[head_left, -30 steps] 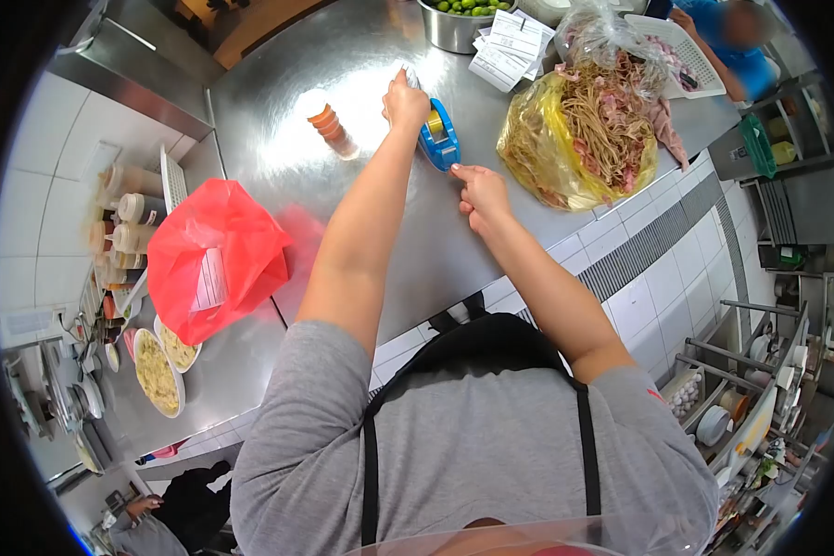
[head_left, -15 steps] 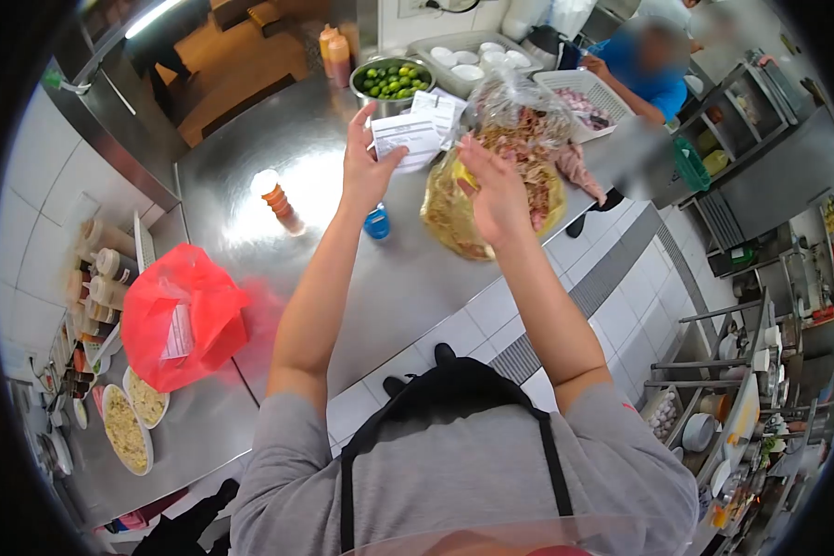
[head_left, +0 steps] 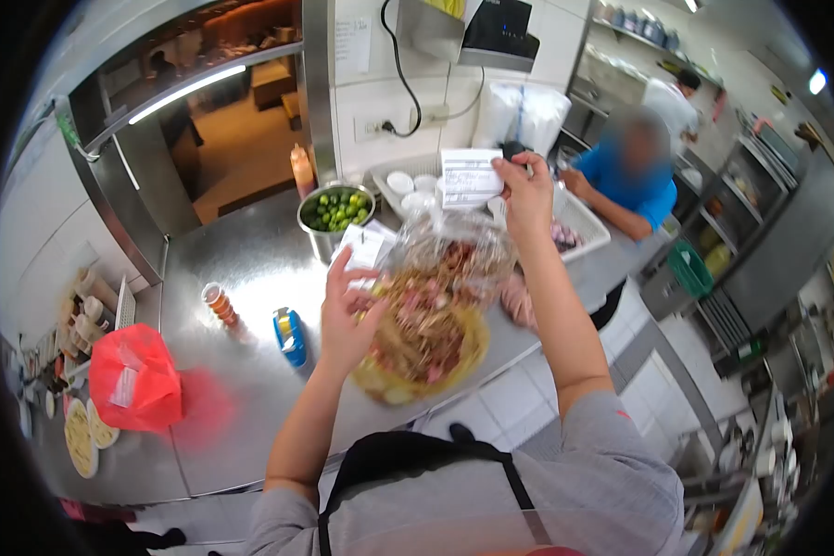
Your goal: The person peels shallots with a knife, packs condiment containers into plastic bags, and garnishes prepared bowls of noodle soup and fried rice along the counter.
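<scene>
My right hand (head_left: 528, 199) pinches a printed paper slip (head_left: 471, 178) by its right edge and holds it up. The fingers of my left hand (head_left: 347, 320) are spread, with nothing in them, over the left edge of a yellow plastic bag (head_left: 394, 389) of brown strands and pink pieces. Other paper slips (head_left: 361, 248) lie just behind my left hand, beside a metal pot of green limes (head_left: 335, 209). A blue tape dispenser (head_left: 289, 339) stands on the steel table to the left.
On the steel table (head_left: 250, 398) are stacked orange-lidded cups (head_left: 220, 304) and a red plastic bag (head_left: 134, 380). Two oval dishes (head_left: 82, 440) sit at far left. A person in blue (head_left: 630, 176) is beyond a white basket (head_left: 584, 227) at the right.
My right hand has left the tape dispenser and now holds up a slip. My left hand has moved off the slips, fingers spread. The view has turned toward the wall and the person in blue.
</scene>
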A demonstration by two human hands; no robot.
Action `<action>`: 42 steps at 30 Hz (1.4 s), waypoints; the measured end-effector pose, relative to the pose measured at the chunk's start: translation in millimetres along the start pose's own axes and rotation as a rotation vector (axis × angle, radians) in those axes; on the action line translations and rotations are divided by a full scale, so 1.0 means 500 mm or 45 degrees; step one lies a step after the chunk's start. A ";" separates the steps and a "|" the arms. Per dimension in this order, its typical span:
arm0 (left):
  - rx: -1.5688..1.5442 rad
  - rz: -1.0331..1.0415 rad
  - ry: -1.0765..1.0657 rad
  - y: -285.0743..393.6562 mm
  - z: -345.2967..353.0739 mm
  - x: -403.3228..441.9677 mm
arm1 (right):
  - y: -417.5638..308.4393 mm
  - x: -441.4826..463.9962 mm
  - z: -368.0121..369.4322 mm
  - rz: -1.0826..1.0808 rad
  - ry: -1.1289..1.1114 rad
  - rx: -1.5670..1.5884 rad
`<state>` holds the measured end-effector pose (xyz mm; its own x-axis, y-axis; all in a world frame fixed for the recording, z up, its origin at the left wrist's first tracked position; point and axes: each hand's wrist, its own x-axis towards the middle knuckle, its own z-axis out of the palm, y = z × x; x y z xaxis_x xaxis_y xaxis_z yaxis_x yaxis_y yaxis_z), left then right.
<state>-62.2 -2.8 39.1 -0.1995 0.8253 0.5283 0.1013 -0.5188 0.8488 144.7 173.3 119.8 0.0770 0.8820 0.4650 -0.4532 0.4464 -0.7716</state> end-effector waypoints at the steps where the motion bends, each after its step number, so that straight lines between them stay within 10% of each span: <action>1: -0.005 -0.016 0.069 -0.001 0.020 -0.005 | -0.009 0.062 -0.010 -0.050 0.018 -0.078; 10: 0.184 -0.064 0.584 0.019 0.181 -0.029 | 0.071 0.462 -0.014 -0.218 -0.259 0.087; 21: 0.506 -0.169 0.947 0.040 0.242 -0.048 | 0.187 0.398 -0.143 0.201 -0.348 0.180; 27: 0.618 0.019 0.578 0.042 0.291 0.088 | 0.054 0.420 -0.099 -0.686 -0.390 -0.048; 35: 0.456 0.019 0.479 0.021 0.356 0.119 | 0.093 0.470 -0.065 -0.690 -0.217 -0.286; 37: 0.408 -0.087 0.602 0.017 0.349 0.102 | 0.075 0.472 -0.076 -1.191 -0.065 -0.864; 42: 0.494 -0.019 0.763 0.008 0.315 0.050 | 0.076 0.652 -0.170 -1.426 0.272 -0.689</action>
<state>86.8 50.9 58.7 -0.6936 0.5093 0.5094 0.4115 -0.3002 0.8605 228.3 490.6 205.2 0.3474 -0.0345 0.9371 0.3700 0.9233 -0.1032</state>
